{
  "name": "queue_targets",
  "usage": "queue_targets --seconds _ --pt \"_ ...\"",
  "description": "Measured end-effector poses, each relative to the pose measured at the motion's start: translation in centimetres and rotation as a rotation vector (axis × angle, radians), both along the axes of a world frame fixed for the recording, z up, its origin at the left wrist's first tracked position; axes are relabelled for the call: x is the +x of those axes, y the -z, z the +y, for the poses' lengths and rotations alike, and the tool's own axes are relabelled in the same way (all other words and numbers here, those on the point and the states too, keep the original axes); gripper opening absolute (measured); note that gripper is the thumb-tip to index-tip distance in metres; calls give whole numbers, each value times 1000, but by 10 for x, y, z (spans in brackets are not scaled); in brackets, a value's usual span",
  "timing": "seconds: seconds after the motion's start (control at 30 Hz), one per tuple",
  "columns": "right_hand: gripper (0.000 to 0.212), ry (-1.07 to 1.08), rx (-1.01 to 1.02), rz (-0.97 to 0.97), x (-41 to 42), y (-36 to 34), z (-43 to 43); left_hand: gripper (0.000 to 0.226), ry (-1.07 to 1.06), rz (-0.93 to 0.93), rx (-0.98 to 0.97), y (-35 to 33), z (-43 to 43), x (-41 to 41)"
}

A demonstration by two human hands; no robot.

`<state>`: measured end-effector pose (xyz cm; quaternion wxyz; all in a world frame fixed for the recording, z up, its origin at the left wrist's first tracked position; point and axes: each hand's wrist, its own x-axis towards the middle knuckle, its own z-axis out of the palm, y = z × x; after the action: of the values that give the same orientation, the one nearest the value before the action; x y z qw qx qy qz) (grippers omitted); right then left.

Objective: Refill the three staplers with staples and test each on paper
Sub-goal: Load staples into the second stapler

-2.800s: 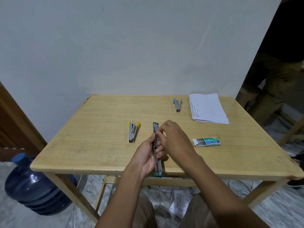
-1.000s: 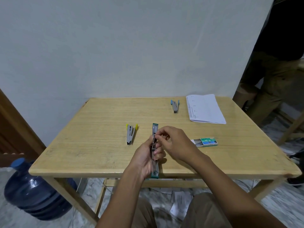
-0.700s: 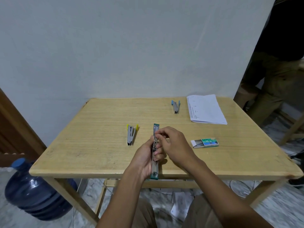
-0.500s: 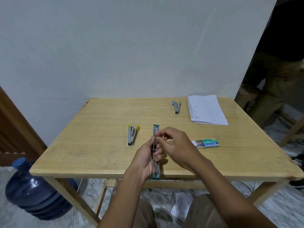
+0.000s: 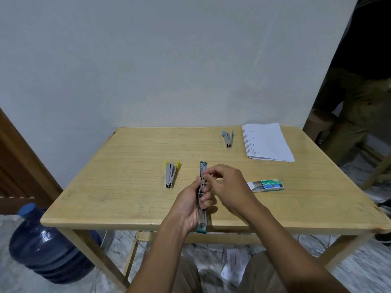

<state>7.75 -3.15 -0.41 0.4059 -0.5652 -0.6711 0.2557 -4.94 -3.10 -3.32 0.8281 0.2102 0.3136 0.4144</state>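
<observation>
My left hand (image 5: pixel 190 206) grips a green stapler (image 5: pixel 202 220) that is unfolded flat, lengthwise over the near table edge. My right hand (image 5: pixel 228 187) pinches at its metal channel near the middle; whether staples sit between the fingertips is too small to tell. A yellow stapler (image 5: pixel 171 174) lies to the left of it and a blue stapler (image 5: pixel 228 138) lies farther back. An open green staple box (image 5: pixel 267 185) rests to the right. White paper sheets (image 5: pixel 266 142) lie at the back right.
The wooden table (image 5: pixel 127 187) stands against a white wall. A blue water jug (image 5: pixel 46 244) sits on the floor at the left. A person in dark clothes (image 5: pixel 359 81) stands at the right edge. Papers lie on the floor under the table.
My right fingers have shifted slightly along the green stapler's channel. The stapler stays in my left hand, and the other items have not moved.
</observation>
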Motion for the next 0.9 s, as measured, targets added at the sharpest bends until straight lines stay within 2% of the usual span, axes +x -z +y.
queue_targets --seconds 0.2,0.5,0.73,0.9 --pt "5 -1 39 -42 -1 3 5 50 3 -56 -23 0 0 1" --pt "13 71 16 -144 -10 -1 3 32 -116 -119 -61 -3 2 5" --pt "7 171 -57 -31 -8 -8 7 45 -54 -88 -47 0 3 4" --pt "8 161 -68 -26 -5 -5 4 51 -22 -39 -27 3 2 2"
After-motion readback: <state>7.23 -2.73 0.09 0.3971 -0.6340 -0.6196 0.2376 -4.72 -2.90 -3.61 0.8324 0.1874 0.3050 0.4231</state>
